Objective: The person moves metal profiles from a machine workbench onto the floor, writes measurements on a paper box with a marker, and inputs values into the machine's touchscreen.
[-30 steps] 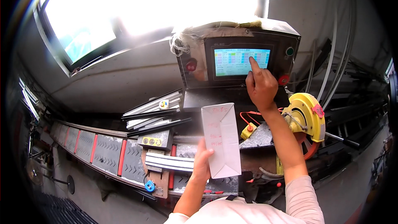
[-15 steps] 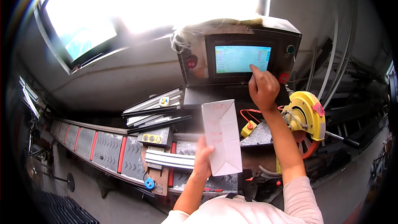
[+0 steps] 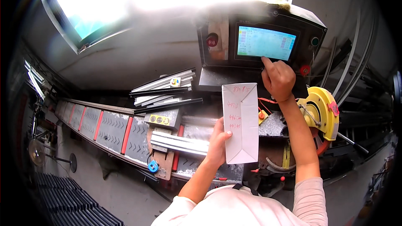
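Observation:
My left hand (image 3: 217, 144) grips a white paper-covered box (image 3: 241, 125) by its left edge, the thumb lying on its face. Handwritten red marks run down that face, and folded seams show on it. Up and to the right, my right hand (image 3: 278, 77) has its index finger stretched to the lower edge of a lit touchscreen (image 3: 266, 44). Its other fingers curl loosely, and nothing shows in them. The screen sits in a dark control panel (image 3: 217, 60) with a red button (image 3: 212, 39) on its left, plus a green and another red button on its right.
A yellow-guarded saw (image 3: 320, 113) stands right of my right forearm. Metal profiles (image 3: 163, 94) lie in a pile left of the panel. White profiles (image 3: 180, 141) rest on the conveyor-like bed (image 3: 113, 129), near a blue tape measure (image 3: 153, 166). Dark bars fill the lower left.
The view has shifted, so the panel sits higher and farther right. My right index finger has moved from within the screen to its lower edge. My left hand keeps hold of the box.

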Demonstrator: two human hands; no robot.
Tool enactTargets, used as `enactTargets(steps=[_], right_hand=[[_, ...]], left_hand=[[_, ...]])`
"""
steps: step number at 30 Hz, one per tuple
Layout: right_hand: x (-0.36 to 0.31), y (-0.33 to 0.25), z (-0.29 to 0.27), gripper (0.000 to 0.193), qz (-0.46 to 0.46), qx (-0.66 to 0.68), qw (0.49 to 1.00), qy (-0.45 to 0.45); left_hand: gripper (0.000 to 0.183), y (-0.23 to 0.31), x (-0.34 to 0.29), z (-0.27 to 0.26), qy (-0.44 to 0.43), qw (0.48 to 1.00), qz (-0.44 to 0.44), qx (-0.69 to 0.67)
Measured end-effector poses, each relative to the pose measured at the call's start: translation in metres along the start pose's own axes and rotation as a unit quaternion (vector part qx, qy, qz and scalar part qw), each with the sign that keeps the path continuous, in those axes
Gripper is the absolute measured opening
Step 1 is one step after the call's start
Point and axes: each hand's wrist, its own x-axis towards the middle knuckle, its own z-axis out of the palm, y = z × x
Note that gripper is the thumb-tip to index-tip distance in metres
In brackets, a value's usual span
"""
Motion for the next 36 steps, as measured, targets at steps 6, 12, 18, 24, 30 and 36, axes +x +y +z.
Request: enactTargets(steps=[6,12,18,24,30,36], right_hand=[[0.002,-0.003,-0.001,0.035,-0.004,-0.006,1.000,-0.006],[0.002,-0.004,-0.001,0.036,-0.010,-0.009,1.000,-0.015],[0.001,-0.003,-0.002,0.035,-0.013,-0.015,0.999,-0.028],[0.001,-0.003,0.000,0.036,-0.015,-0.016,0.999,-0.037],[0.006,-0.004,-0.003,0.038,-0.008,-0.018,0.999,-0.041],[0.009,-0.018,0.009,0.042,0.009,0.003,0.999,-0.033]], left_hand=[[0.069,0.001,-0.002,0.000,0.004,1.000,-0.001,-0.005],[0.068,-0.001,-0.003,-0.002,0.012,1.000,-0.006,-0.008],[0.067,-0.001,-0.001,0.000,0.006,1.000,-0.002,-0.012],[0.070,-0.003,0.003,-0.003,-0.007,1.000,-0.001,-0.016],[0.068,-0.006,0.006,-0.004,0.003,1.000,0.015,-0.019],[0.073,-0.007,0.008,-0.009,-0.026,0.999,-0.010,-0.037]])
